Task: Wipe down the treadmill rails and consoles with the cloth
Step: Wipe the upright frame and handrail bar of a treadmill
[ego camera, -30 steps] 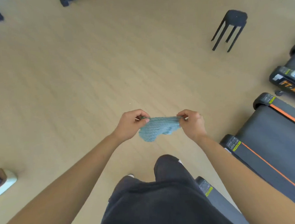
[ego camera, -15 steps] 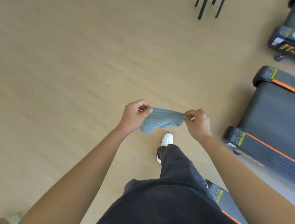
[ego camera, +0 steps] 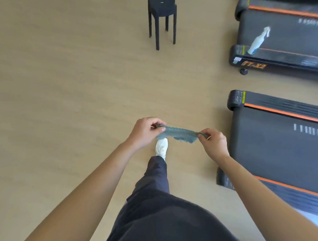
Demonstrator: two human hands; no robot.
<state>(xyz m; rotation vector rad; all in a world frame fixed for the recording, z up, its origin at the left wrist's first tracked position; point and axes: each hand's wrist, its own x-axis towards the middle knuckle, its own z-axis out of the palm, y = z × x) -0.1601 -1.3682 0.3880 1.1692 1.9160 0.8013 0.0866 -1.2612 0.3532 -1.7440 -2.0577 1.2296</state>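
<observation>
A pale wooden floor (ego camera: 62, 88) fills most of the view. Two black treadmills with orange stripes are seen at the right. The rear end of the nearer treadmill (ego camera: 276, 148) lies just beside the person's right arm. The farther treadmill (ego camera: 282, 33) is set beyond it, with a strip of floor between them. Dark trousers (ego camera: 157, 175) are seen at the bottom, with one leg stepped forward. A black stool (ego camera: 162, 7) stands alone on the floor, well to the left of the farther treadmill.

A blue-green knitted cloth (ego camera: 179, 134) is held in the air over the floor, in front of the person and left of the nearer treadmill's rear edge. It is stretched between the two hands. One end is pinched by the curled fingers and thumb of the left hand (ego camera: 144, 133). The other end is pinched the same way by the right hand (ego camera: 213, 143).

A white spray bottle (ego camera: 258, 40) is seen on the farther treadmill's belt, near its rear corner; it is blurred. A white shoe (ego camera: 161, 145) shows on the floor just beneath the cloth.
</observation>
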